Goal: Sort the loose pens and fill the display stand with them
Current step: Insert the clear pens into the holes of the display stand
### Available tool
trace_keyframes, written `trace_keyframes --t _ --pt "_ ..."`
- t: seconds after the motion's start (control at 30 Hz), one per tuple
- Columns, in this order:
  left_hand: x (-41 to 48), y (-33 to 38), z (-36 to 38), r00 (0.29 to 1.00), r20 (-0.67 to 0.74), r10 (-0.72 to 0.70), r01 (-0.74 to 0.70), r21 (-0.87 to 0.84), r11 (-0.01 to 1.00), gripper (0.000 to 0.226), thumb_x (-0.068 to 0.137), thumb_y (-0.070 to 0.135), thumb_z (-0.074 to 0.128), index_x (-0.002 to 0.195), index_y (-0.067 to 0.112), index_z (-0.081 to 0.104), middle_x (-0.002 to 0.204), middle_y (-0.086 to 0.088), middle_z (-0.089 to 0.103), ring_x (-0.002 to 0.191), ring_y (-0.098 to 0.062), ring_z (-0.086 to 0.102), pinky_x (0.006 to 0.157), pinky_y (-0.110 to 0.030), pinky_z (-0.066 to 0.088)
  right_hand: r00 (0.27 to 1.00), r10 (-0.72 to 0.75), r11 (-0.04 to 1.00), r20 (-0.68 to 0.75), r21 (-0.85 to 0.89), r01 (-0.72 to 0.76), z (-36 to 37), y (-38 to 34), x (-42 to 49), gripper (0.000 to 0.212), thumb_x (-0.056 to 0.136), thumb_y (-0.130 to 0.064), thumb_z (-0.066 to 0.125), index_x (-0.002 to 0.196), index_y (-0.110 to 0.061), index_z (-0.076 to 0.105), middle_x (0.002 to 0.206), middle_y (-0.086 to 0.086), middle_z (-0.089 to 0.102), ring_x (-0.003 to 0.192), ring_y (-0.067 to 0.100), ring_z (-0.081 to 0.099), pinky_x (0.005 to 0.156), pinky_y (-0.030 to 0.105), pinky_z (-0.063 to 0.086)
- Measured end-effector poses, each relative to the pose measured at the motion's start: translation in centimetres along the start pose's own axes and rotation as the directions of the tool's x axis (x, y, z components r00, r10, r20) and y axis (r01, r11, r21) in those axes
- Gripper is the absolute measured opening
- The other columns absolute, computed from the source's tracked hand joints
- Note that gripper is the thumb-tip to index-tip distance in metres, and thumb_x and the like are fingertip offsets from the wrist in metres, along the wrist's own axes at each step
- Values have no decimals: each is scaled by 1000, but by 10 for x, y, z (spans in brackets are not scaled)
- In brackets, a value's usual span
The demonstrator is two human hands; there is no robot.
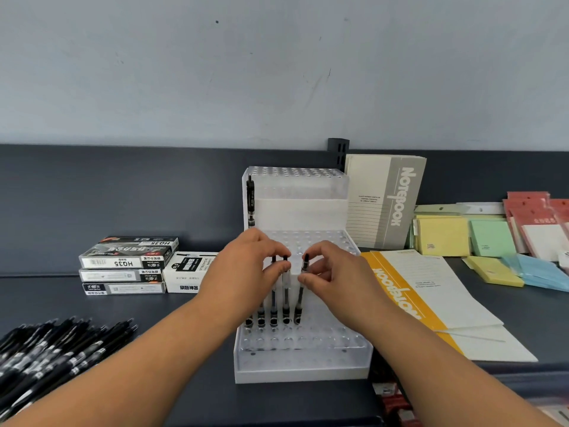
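Note:
A clear stepped acrylic display stand with rows of holes stands in the middle of the dark shelf. Several black pens stand upright in its front tier, at the left. My left hand pinches the tops of the left pens. My right hand pinches the rightmost pen, which stands slightly tilted with its tip in a hole. One more black pen stands on the stand's left side, higher up. A heap of loose black pens lies at the lower left.
Stacked pen boxes and a white box sit left of the stand. Notebooks lean at the back right, a yellow-edged pad lies flat on the right, and sticky-note pads lie beyond it.

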State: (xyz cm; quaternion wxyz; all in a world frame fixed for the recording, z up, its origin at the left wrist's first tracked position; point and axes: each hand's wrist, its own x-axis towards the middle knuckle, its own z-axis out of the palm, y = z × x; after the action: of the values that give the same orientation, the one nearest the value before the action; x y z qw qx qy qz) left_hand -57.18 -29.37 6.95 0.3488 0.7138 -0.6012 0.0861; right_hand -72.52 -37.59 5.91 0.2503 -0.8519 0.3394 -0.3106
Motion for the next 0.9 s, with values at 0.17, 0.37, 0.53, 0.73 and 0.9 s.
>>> trace_keyframes --t 0.17,0.37,0.53,0.73,0.9 --pt "9 3 -7 992 98 -80 78 18 997 15 89 38 62 101 42 69 78 11 51 72 -5 50 65 -24 38 999 8 995 -34 -95 -12 2 -4 2 18 90 -31 64 107 -29 60 85 -10 70 79 3 64 75 23 52" --pt "13 3 -8 985 129 -110 109 15 994 13 89 38 61 98 43 70 67 12 49 65 -5 51 62 -25 43 1000 13 969 -21 -245 -18 7 -9 4 15 91 -33 58 105 -27 56 85 -6 69 91 12 59 75 28 48" --pt "13 3 -6 988 121 -100 97 31 995 15 89 39 61 100 43 69 70 12 51 65 -2 51 61 -24 43 999 40 961 -36 -273 -48 12 -14 4 17 91 -31 55 105 -21 52 95 2 68 90 18 59 70 29 47" --pt "12 4 -5 991 111 -79 74 51 996 20 89 39 61 107 45 67 72 16 51 69 -3 50 64 -24 42 996 87 971 -24 -220 -91 11 -15 2 21 88 -36 60 97 -27 43 92 0 66 78 14 62 68 31 52" --pt "8 1 -8 994 96 -61 55 55 997 27 88 44 61 114 46 63 81 16 52 83 -6 55 78 -29 50 999 44 938 -32 -342 -52 -12 -19 -3 28 82 -48 64 104 -36 52 84 -16 64 82 3 59 72 28 50"
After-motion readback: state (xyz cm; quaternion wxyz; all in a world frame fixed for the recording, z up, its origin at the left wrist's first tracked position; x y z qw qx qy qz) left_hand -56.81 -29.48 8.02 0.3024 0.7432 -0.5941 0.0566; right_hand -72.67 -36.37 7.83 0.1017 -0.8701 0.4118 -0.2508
